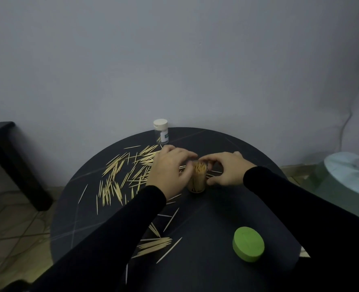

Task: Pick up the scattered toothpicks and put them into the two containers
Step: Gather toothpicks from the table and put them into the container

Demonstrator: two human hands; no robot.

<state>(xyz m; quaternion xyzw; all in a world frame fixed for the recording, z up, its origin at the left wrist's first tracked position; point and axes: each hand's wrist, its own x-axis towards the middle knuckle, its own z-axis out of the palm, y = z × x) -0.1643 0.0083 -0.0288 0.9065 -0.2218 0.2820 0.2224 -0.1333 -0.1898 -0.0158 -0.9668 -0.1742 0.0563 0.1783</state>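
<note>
I had both hands round the open jar [198, 177] at the table's middle: my left hand [169, 168] curled against its 9 o'clock side, my right hand [227, 168] pinching it from 3 o'clock. The jar stood upright, packed with toothpicks. Loose toothpicks [119, 175] lay thick from 9 to 11 o'clock of my left hand, and a smaller bunch [154, 245] at 6, partly hidden under my left sleeve [111, 239]. The capped jar [161, 131] stood at 12 by the table [258, 148] edge, its contents hard to make out. A green lid [248, 243] lay at 5.
</note>
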